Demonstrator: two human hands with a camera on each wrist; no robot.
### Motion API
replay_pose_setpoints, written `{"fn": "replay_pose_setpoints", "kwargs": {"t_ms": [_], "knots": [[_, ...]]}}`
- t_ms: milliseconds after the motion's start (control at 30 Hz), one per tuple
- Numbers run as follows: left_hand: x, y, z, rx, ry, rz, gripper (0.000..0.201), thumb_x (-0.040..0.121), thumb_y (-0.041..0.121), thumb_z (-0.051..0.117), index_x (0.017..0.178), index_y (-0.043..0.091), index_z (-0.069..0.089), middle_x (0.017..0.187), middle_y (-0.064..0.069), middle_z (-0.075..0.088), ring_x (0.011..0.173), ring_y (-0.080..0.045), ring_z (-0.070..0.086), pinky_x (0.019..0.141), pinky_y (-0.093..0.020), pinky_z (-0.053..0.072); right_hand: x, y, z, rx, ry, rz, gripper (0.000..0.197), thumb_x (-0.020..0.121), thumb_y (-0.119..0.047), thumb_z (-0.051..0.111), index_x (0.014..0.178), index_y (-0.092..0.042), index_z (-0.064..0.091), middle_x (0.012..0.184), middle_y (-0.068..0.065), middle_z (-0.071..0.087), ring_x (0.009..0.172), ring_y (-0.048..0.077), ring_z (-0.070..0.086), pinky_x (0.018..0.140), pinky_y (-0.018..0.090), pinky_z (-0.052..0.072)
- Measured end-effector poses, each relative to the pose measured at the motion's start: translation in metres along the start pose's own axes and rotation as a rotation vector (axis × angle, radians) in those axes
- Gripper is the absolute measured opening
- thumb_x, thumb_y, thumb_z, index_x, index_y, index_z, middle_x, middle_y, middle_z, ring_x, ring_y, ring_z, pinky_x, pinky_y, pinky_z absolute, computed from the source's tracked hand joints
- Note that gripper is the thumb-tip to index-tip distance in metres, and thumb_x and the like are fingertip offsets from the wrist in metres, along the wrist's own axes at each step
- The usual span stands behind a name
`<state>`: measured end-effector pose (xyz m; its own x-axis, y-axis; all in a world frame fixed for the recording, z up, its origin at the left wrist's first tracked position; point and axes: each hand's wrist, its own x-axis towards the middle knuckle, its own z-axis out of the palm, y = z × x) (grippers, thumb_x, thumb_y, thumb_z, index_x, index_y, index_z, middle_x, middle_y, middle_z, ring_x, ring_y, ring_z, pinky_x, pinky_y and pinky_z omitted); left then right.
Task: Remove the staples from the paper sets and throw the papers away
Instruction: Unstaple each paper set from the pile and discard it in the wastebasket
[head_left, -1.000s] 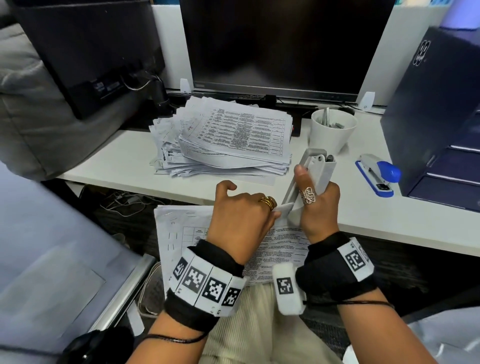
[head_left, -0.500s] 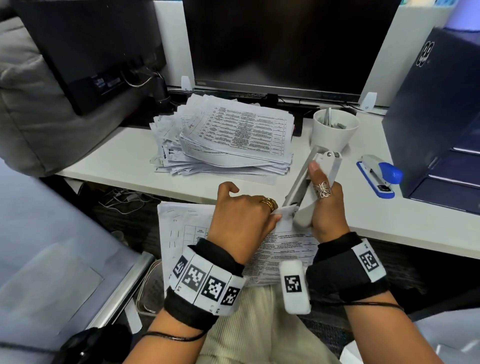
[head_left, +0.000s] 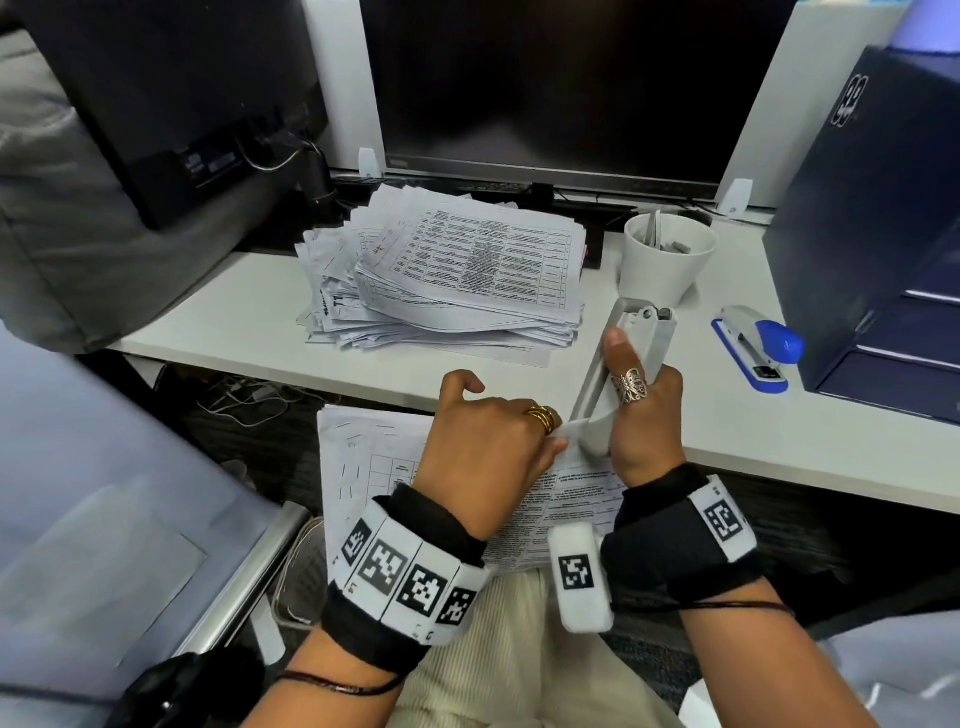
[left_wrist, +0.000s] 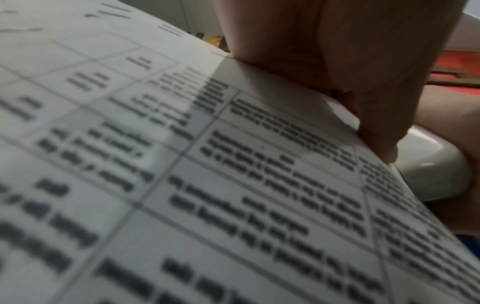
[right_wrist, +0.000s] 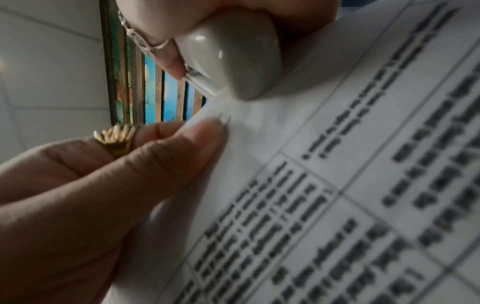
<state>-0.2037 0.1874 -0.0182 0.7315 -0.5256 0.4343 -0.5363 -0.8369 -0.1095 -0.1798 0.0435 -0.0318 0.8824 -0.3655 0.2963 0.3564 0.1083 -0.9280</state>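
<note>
Paper set (head_left: 374, 467) lies across the lap, below the near edge of the desk (head_left: 218, 322), printed side up; one corner is raised toward the tool. Left hand (head_left: 488, 441) pinches that corner, thumb on the upper face and fingers curled beneath, as the right wrist view shows with the thumb tip (right_wrist: 205, 133) just beside two short dark marks (right_wrist: 224, 119) that read as staple legs or holes; too blurred to say which. Judged purpose of the pinch: keeps the corner taut and stops the sheets sliding while the tool works. Right hand (head_left: 644, 415) is clenched around a grey stapler (head_left: 623, 364), held nearly upright with its hinge end up and its lower end touching the pinched corner; index finger with butterfly ring lies along its side, probably to steer it. A thin metal tongue (right_wrist: 197, 82) at the stapler's lower end meets the paper edge, so the step in hand looks like prying a staple with the stapler's built-in remover. Whether the tongue is under a staple cannot be told. Remaining stapled sets sit in a loose stack (head_left: 457, 280) on the desk before the monitor (head_left: 545, 88), within reach; many left, so task seems early to middle. White cup (head_left: 667, 254) just beyond the tool, blue stapler (head_left: 758, 348) to the right, unused. Risk: tearing the corner if levered hard
</note>
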Motion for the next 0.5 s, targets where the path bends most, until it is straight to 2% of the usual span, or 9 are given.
{"fn": "replay_pose_setpoints", "kwargs": {"t_ms": [67,167,233,300,367,400,433,500], "knots": [[0.000,0.001,0.001,-0.008,-0.015,0.007,0.028,0.081,0.043,0.050,0.067,0.025,0.066,0.056,0.008,0.063,0.045,-0.012,0.056,0.078,-0.034,0.024,0.001,0.000,-0.001,-0.010,-0.005,0.029,0.008,0.087,-0.029,0.063,0.085,-0.021,0.065,0.076,-0.016,0.071,0.079,0.001,0.067,0.072,0.016,0.050],[0.003,-0.002,0.001,-0.005,-0.042,-0.006,0.028,0.082,0.043,0.051,0.068,0.024,0.066,0.058,0.007,0.063,0.047,-0.013,0.057,0.079,-0.034,0.023,0.010,0.000,-0.001,-0.039,-0.047,0.177,0.033,0.077,-0.044,0.062,0.098,-0.019,0.070,0.096,-0.004,0.073,0.094,0.013,0.067,0.087,0.030,0.051],[0.005,-0.005,-0.001,-0.015,-0.094,-0.020,0.028,0.090,0.042,0.048,0.080,0.023,0.066,0.072,0.006,0.068,0.062,-0.015,0.063,0.085,-0.035,0.020,0.024,-0.003,-0.004,-0.030,-0.065,0.283,0.036,0.075,-0.050,0.064,0.097,-0.022,0.071,0.101,0.000,0.072,0.099,0.019,0.066,0.092,0.038,0.049],[0.006,-0.009,-0.002,-0.045,-0.154,-0.042,0.032,0.095,0.046,0.039,0.098,0.025,0.063,0.092,0.007,0.069,0.082,-0.015,0.064,0.090,-0.034,0.015,0.044,-0.010,-0.016,0.044,-0.054,0.374,0.027,0.079,-0.047,0.064,0.092,-0.024,0.068,0.089,-0.001,0.072,0.090,0.020,0.068,0.088,0.039,0.050],[0.006,-0.012,-0.003,-0.053,-0.164,-0.052,0.033,0.096,0.047,0.035,0.105,0.027,0.059,0.099,0.008,0.068,0.089,-0.014,0.062,0.092,-0.033,0.013,0.065,-0.015,-0.033,0.011,-0.027,0.485,0.014,0.087,-0.037,0.057,0.091,-0.024,0.060,0.074,-0.001,0.069,0.069,0.017,0.067,0.070,0.032,0.051],[0.007,-0.012,-0.004,-0.057,-0.163,-0.050,0.032,0.096,0.047,0.034,0.107,0.029,0.059,0.100,0.008,0.068,0.089,-0.014,0.062,0.092,-0.032,0.013,0.073,-0.014,-0.042,-0.064,0.000,0.544,0.010,0.088,-0.032,0.055,0.090,-0.023,0.057,0.074,0.000,0.066,0.065,0.019,0.064,0.064,0.030,0.050],[0.008,-0.011,-0.005,-0.065,-0.159,-0.047,0.032,0.096,0.047,0.035,0.110,0.030,0.058,0.101,0.008,0.068,0.089,-0.014,0.062,0.092,-0.033,0.013,0.080,-0.012,-0.050,-0.174,0.026,0.591,0.011,0.085,-0.030,0.056,0.090,-0.020,0.056,0.077,0.003,0.062,0.068,0.023,0.061,0.062,0.029,0.048],[0.008,-0.011,-0.005,-0.077,-0.154,-0.043,0.031,0.096,0.046,0.036,0.112,0.031,0.058,0.098,0.008,0.068,0.088,-0.015,0.062,0.093,-0.034,0.013,0.094,-0.002,-0.064,-0.471,0.048,0.654,0.039,0.074,-0.038,0.057,0.102,-0.010,0.059,0.088,0.008,0.061,0.084,0.030,0.060,0.071,0.032,0.045]]}}
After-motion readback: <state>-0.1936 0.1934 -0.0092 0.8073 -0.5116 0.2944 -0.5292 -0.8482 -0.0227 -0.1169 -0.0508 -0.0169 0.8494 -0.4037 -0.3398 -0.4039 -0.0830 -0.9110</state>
